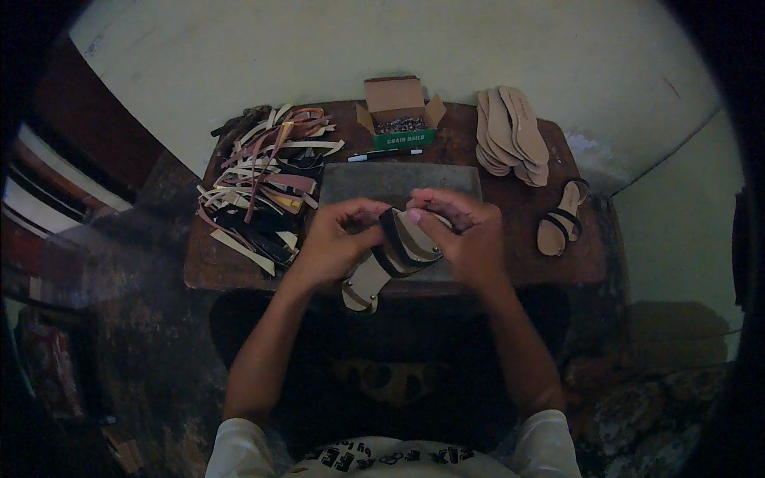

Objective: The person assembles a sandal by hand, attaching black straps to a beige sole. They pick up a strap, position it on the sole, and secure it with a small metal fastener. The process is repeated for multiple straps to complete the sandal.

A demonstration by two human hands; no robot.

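sandal sole (396, 256): its middle is hidden under both hands.
stone slab (374, 182): its near part is covered by the hands.
box (398, 111): contents too small to tell.
strap pile (267, 179): single pieces blur together.
fingertips (381, 212): tucked behind the dark strap.

Low wooden table (526, 239), strap pile (267, 183), nail box (398, 115), soles (511, 135), sandal (562, 219)

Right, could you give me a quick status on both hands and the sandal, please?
Left hand and right hand both gripping the sandal sole over the grey slab. Dark strap across it. Strap pile left, nothing obstructing.
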